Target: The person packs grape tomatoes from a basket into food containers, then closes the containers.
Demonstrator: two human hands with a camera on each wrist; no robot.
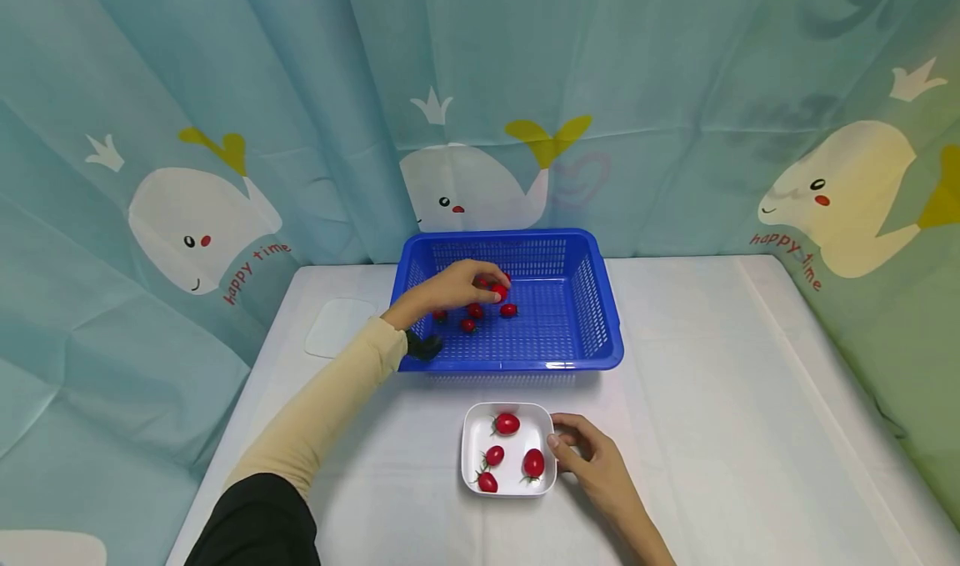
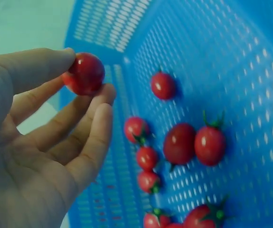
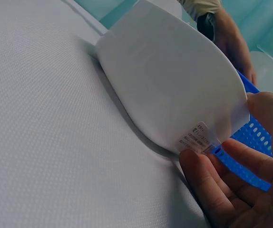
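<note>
Four tomatoes [image 1: 507, 423] are already laid in the white dish [image 1: 472, 433] at the near side. One tomato [image 2: 84, 73] is pinched by the left hand [image 1: 450, 287] over the far blue basket [image 1: 592, 299], where several remain. The dish's right rim is gripped by the right hand [image 1: 592, 458].

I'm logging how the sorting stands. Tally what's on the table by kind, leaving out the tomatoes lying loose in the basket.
tomatoes in the white dish: 4
tomato pinched in the left hand: 1
white dish: 1
blue basket: 1
flat white pad left of the basket: 1
Total: 8
</note>
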